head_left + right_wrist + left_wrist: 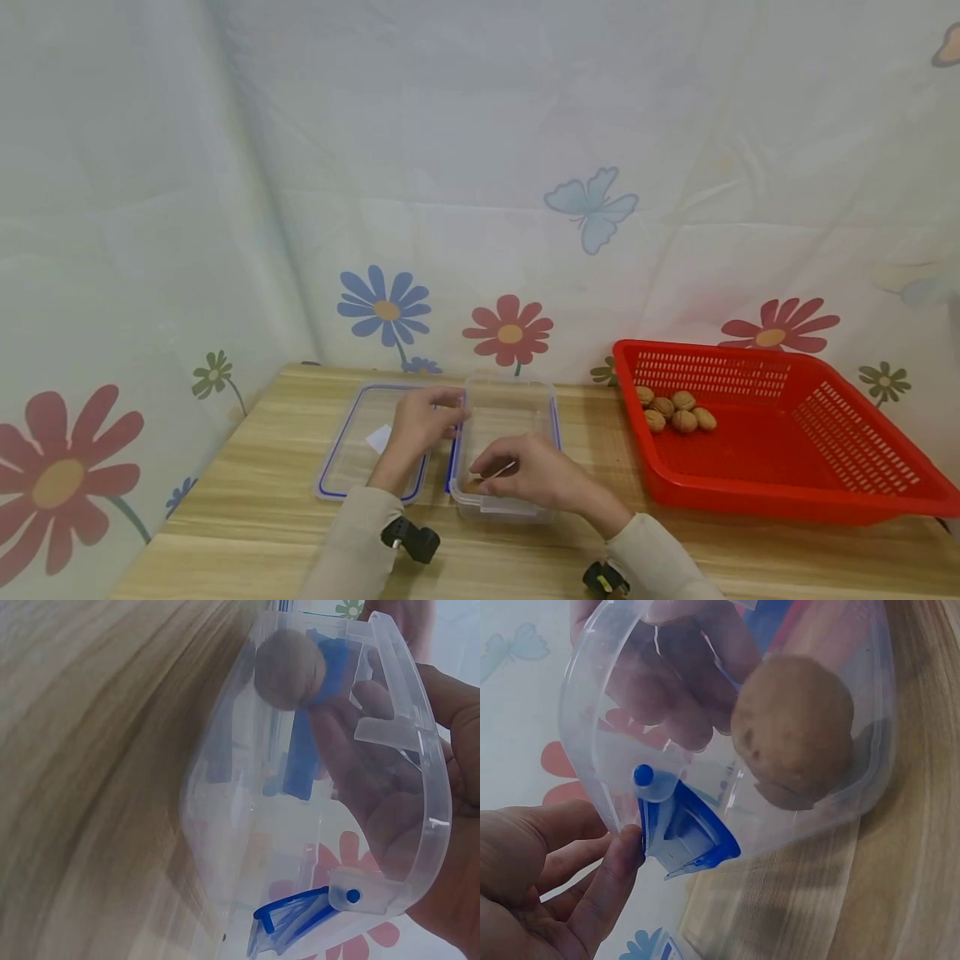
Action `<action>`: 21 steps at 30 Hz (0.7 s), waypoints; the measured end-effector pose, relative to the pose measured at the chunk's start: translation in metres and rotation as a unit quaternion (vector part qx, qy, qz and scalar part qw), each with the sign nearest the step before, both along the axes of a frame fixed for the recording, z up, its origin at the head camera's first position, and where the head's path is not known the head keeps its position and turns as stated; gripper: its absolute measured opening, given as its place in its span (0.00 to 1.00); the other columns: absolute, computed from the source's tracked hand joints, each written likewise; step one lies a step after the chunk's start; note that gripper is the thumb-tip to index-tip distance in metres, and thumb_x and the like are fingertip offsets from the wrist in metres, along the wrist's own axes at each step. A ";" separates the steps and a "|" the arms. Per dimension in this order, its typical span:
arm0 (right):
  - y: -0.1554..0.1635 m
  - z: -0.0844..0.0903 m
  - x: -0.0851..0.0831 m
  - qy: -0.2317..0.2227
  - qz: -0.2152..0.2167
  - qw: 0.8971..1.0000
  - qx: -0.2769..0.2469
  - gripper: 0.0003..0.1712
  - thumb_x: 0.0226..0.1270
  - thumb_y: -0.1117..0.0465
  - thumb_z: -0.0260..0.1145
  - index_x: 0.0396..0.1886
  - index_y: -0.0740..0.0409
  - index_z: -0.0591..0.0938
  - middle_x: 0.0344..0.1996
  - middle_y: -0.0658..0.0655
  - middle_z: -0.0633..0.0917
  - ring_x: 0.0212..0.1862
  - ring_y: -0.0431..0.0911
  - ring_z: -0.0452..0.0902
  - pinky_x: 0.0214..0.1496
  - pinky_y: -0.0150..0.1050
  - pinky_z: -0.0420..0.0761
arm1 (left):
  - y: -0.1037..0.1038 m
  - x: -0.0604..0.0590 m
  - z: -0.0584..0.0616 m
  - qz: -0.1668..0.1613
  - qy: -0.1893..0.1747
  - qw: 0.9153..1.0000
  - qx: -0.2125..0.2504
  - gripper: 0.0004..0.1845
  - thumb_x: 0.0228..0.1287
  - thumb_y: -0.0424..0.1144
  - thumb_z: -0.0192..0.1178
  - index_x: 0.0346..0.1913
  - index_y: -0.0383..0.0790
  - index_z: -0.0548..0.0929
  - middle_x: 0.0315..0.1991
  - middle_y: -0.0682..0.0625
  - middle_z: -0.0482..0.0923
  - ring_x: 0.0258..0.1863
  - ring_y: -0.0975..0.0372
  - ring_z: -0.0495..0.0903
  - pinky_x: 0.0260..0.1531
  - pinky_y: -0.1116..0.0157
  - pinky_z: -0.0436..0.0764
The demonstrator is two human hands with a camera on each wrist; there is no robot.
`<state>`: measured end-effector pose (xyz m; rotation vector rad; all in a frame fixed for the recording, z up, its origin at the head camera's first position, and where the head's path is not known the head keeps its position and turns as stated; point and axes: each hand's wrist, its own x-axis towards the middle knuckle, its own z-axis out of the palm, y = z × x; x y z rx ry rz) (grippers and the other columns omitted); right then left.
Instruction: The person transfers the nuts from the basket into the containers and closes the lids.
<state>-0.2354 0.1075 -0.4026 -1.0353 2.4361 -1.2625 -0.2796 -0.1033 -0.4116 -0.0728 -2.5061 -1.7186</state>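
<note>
One walnut is seen inside the clear plastic box, which stands on the tabletop near its middle. The right hand is lowered into the box, its fingers loosely curled just beside the walnut; whether the nut is pinched cannot be told. The box's left rim is touched by the left hand, fingers relaxed at the blue latch. A blue-edged lid lies flat left of the box, partly covered by that hand. Five walnuts rest in a red basket to the right.

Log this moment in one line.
left hand: touches clear container rim | right hand: fingers inside, by walnut | lid: beside
</note>
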 end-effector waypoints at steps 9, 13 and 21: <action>0.001 0.001 0.000 0.004 0.002 1.000 -0.003 0.11 0.69 0.65 0.77 0.49 0.63 0.90 0.43 0.55 0.92 0.45 0.40 0.88 0.54 0.37 0.89 | -0.001 0.001 0.001 -0.003 0.000 1.000 0.007 0.19 0.65 0.29 0.73 0.59 0.30 0.87 0.50 0.36 0.88 0.32 0.53 0.91 0.35 0.60 0.93; 0.003 0.007 0.000 0.004 -0.006 1.000 -0.002 0.12 0.70 0.64 0.76 0.50 0.63 0.90 0.46 0.58 0.91 0.48 0.45 0.88 0.56 0.42 0.89 | -0.002 0.001 0.001 0.002 0.000 1.000 0.006 0.19 0.66 0.29 0.73 0.58 0.30 0.88 0.49 0.37 0.88 0.32 0.53 0.91 0.36 0.59 0.93; 0.029 0.030 0.000 0.038 -0.034 0.999 -0.012 0.13 0.70 0.65 0.76 0.53 0.60 0.89 0.48 0.57 0.90 0.50 0.50 0.88 0.56 0.42 0.90 | 0.000 0.000 -0.002 -0.001 -0.005 1.000 0.012 0.19 0.66 0.30 0.73 0.59 0.30 0.87 0.51 0.35 0.87 0.32 0.53 0.90 0.34 0.61 0.93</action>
